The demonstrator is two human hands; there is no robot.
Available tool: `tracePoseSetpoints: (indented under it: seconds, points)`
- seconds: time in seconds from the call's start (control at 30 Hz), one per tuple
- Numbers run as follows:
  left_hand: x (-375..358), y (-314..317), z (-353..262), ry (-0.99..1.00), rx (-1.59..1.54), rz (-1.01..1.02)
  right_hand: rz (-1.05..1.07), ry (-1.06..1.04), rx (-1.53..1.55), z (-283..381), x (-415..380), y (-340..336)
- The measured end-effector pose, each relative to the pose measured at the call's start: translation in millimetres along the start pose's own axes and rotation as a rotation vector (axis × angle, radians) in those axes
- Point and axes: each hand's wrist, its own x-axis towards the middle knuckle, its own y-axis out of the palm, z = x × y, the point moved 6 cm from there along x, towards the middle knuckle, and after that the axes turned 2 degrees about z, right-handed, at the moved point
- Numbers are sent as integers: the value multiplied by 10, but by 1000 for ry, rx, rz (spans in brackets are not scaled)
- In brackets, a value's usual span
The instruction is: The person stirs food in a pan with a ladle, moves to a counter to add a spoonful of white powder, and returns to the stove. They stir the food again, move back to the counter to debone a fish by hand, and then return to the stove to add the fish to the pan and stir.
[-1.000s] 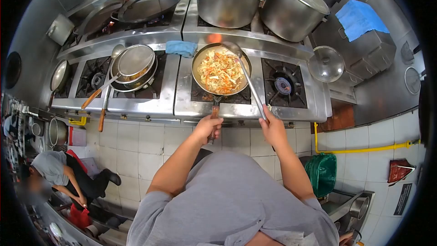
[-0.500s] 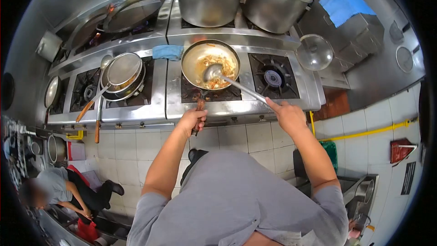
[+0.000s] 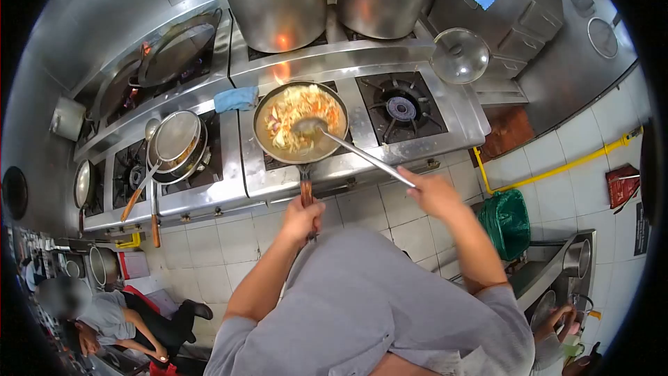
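1. Left hand [image 3: 301, 217] is wrapped tight round the pan handle [image 3: 306, 191], right at its near end, low and central at the stove's front edge.
2. The pan [image 3: 301, 122] sits straight ahead of that hand, over the front middle burner, loaded with noodles [image 3: 296, 117]. Handle's long axis runs from the hand directly away toward the stove's back.
3. Right hand [image 3: 433, 191] is closed on the near end of the ladle [image 3: 362, 157], out to the right of the pan.
4. Ladle shaft slants up and left from that hand, and its bowl rests in the food near the pan's middle.
5. So the two axes meet in the pan: handle straight in, ladle from the right. Left hand is the nearer one to the pan.
6. A flame [image 3: 282, 69] licks at the pan's far rim, below the big pots [image 3: 275, 0].
7. A blue cloth [image 3: 235, 99] lies just left of the pan.
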Motion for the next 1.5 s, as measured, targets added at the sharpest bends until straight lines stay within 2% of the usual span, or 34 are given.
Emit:
tracePoseSetpoints:
  seconds: [0.03,0.07,0.13,0.17,0.2,0.27,0.33,0.4,0.5,0.53,0.57,0.63,0.67,0.73,0.77,0.83,0.9,0.93,0.97,1.03,1.13,1.17,1.23,1.27,1.33,1.4,1.5]
  points:
    - [-128,64,48,0,-25,-20,-107,42,-106,26,-16,65]
    - [-251,60,115,-42,-27,-57,-106,37,-104,37,-78,136]
    - [-191,1,43,-33,-18,-28,-97,13,128,93,-139,255]
    - [-177,2,33,-34,-15,12,-74,1,126,102,-192,250]
    - [-126,35,-45,-67,-184,29,-64,-5,214,140,-295,149]
    - [55,-68,-105,-67,-171,15,-49,-25,298,209,-363,22]
    - [122,-127,-174,-70,-200,18,-39,58,389,188,-363,-26]
    - [100,-133,-171,-165,-325,5,-98,42,327,238,-164,38]
    - [114,-140,-25,-225,-260,-45,-258,-20,175,133,472,592]
    - [109,-147,-13,-224,-260,-44,-354,-79,77,166,600,702]
    - [101,-158,-15,-224,-266,-29,-357,-81,76,382,588,666]
    - [140,-196,-35,-216,-272,-16,163,183,720,771,550,854]
    - [211,-229,-49,-201,-210,-23,163,177,718,772,552,806]
    - [383,-335,49,-187,-157,-35,376,187,1366,798,493,768]
    - [530,-412,139,-144,-161,-40,442,219,1540,794,413,638]
    - [531,-417,171,-91,-166,-41,457,-4,1143,646,332,551]
    - [192,-221,203,-33,70,-23,189,-113,346,528,34,167]
    - [-110,-114,217,-73,13,-33,184,-121,280,475,-99,-22]
    - [-315,-51,195,-114,-41,-44,168,-121,280,435,-200,-293]
    - [-300,-170,69,-101,-14,-33,389,-87,272,383,-434,-492]
    - [-11,-290,-14,-65,-18,-21,393,-123,171,325,-473,-543]
    - [142,-297,-27,-20,-48,-24,381,-107,180,272,-432,-472]
    - [283,-272,38,8,-59,6,179,-85,129,162,-166,-233]
    - [325,-249,29,38,-79,16,169,-76,132,166,-77,-83]
    - [58,-121,205,33,-70,-32,-29,-30,17,183,47,82]
    - [-191,-28,339,-48,-133,-18,-44,-30,60,201,21,274]
    - [-46,-82,252,1,-34,-17,21,-1,99,280,-206,303]
